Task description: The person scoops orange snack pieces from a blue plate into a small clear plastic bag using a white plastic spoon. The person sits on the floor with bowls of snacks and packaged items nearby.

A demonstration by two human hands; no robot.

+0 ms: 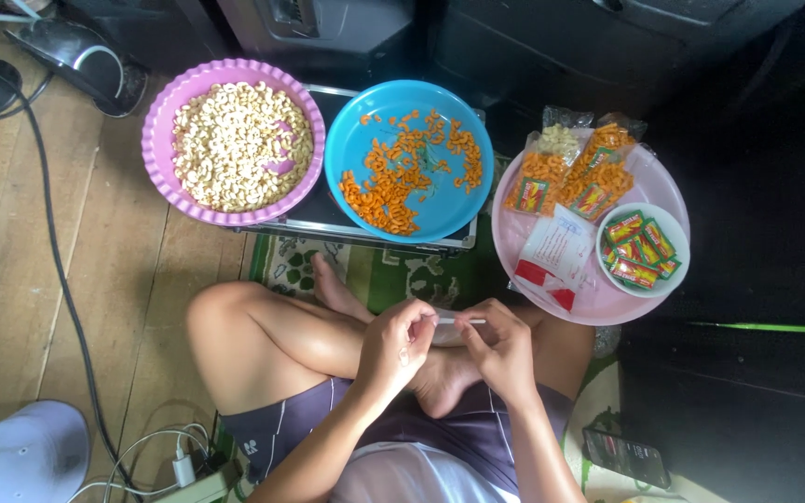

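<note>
I sit cross-legged on the floor. My left hand [397,346] and my right hand [498,349] meet above my feet, both pinching a small clear plastic bag [447,323] by its top edge. Ahead of my knees stands a purple bowl [155,140] of pale ring-shaped snacks. Beside it, a blue bowl [351,140] holds orange curled snacks. To the right, a pink tray [607,303] carries filled snack bags [575,172], a stack of flat empty bags [556,250] and a small white bowl [673,224] of red and green sachets.
The two bowls rest on a dark metal-edged case [319,219]. A green patterned mat [384,275] lies under my legs. A power strip with cables [193,470] and a white cap [25,456] lie at lower left. A phone [626,456] lies at lower right.
</note>
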